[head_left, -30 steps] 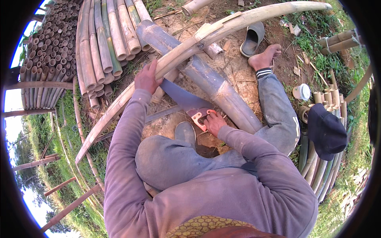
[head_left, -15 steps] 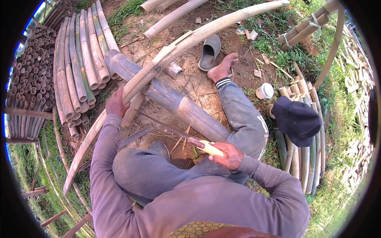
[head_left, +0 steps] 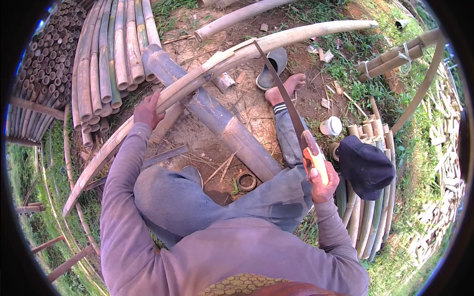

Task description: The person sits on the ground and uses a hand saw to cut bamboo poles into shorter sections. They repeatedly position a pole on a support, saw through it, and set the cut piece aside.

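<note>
My left hand [head_left: 147, 111] is wrapped round a long, curved, pale bamboo pole [head_left: 291, 37]. A split sliver [head_left: 232, 53] stands up along the pole's upper side. The pole crosses over a thick, grey bamboo log [head_left: 232, 129] on the ground. In my right hand [head_left: 324, 183] is a handsaw [head_left: 289, 96] with a long dark blade and an orange-and-yellow handle. Its blade points away from me, up and to the left. The tip overlaps the pale pole in the picture; whether they touch I cannot tell.
Bamboo poles lie stacked at far left [head_left: 106, 54]. A dark hat [head_left: 366, 165] rests on a bamboo bundle [head_left: 368, 222] at right. A white-lidded cup [head_left: 331, 126], a sandal [head_left: 271, 69] and a bamboo ring [head_left: 246, 180] lie around my legs.
My right hand has moved right and slightly forward, swinging the saw blade from pointing left near the log to pointing away from me. My left hand keeps its grip on the pole.
</note>
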Demonstrator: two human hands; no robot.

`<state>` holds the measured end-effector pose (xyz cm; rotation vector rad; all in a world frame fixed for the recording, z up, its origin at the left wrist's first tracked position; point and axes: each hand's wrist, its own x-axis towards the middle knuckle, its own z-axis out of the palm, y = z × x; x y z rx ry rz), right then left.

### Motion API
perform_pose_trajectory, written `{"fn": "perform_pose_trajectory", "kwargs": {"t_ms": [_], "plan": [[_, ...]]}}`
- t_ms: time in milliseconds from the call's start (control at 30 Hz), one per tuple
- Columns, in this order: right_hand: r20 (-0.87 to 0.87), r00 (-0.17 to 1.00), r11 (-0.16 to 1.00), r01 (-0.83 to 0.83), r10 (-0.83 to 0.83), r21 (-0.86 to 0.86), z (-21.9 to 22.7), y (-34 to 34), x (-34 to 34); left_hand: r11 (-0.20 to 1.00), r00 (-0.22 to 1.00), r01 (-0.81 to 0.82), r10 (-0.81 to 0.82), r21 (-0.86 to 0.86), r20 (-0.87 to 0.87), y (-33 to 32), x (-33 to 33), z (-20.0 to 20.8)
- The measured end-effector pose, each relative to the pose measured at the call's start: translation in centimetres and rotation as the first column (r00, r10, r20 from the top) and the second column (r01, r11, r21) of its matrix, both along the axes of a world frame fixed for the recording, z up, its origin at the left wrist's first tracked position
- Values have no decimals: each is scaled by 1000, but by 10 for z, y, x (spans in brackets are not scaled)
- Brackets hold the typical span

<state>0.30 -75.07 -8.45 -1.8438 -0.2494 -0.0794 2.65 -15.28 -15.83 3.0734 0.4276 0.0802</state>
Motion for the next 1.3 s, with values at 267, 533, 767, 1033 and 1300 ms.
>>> {"fn": "perform_pose_trajectory", "kwargs": {"t_ms": [267, 533, 767, 1033, 1300], "plan": [[-40, 996, 996, -84, 84, -1, -35, 9, 4, 1000, 998, 2, -4, 31, 58, 2, -9, -5], [-57, 995, 996, -85, 86, 11, -42, 2, 14, 1000, 999, -11, 10, 14, 35, 7, -7, -12], [-109, 989, 994, -108, 105, -21, -47, 3, 20, 999, 999, -17, 16, 35, 32, 6, -6, -11], [-100, 989, 993, -116, 112, -33, -56, -1, 22, 1000, 999, -18, 18, 13, 39, 4, -6, -9], [-147, 981, 992, -118, 123, 41, -63, -3, 24, 999, 999, -33, 33, 9, 42, 5, -6, -8]]}}
